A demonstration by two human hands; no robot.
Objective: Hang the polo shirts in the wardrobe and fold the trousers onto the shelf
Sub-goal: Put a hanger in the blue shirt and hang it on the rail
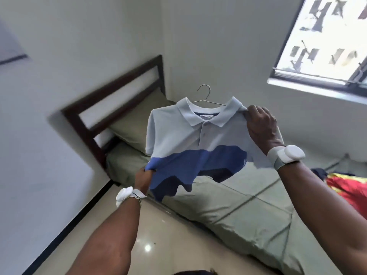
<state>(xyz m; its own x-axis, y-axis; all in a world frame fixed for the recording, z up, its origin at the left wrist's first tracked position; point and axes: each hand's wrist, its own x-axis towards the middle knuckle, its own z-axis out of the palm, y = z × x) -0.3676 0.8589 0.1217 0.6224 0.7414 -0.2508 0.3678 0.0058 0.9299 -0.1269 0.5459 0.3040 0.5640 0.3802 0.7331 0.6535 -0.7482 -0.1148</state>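
Both arms are stretched out in front, holding a polo shirt [190, 139] up in the air over the near edge of the bed [248, 215]. The shirt is pale blue on top with a brighter blue band and a dark navy hem, and it's on a thin wire hanger [206, 97] whose hook sticks up above the collar.

The right hand [261, 124] is raised at the shirt's shoulder, just beside the collar, fingers curled and pinching the fabric there. Whether it also has the hanger wire under the cloth is hard to say, the fabric covers it. The left hand [144, 178] sits lower, at the shirt's bottom corner, fingers closed round a bunch of the blue band so the hem pulls out sideways. Each wrist has a strap with a white puck-shaped device on it.

Below the shirt, the bed has a grey-green sheet with fold creases, and a matching pillow [135, 126] lies behind the shirt's left sleeve against a dark wooden headboard [111, 96]. Well to the right of the shirt, at the frame's edge, a heap of red and yellow cloth [349, 187] with something dark beside it lies on the sheet. Under the shirt's hem is glossy beige tiled floor [155, 235] with a dark skirting strip. Walls are plain white, and above and right of the shirt is a bright window [325, 36].
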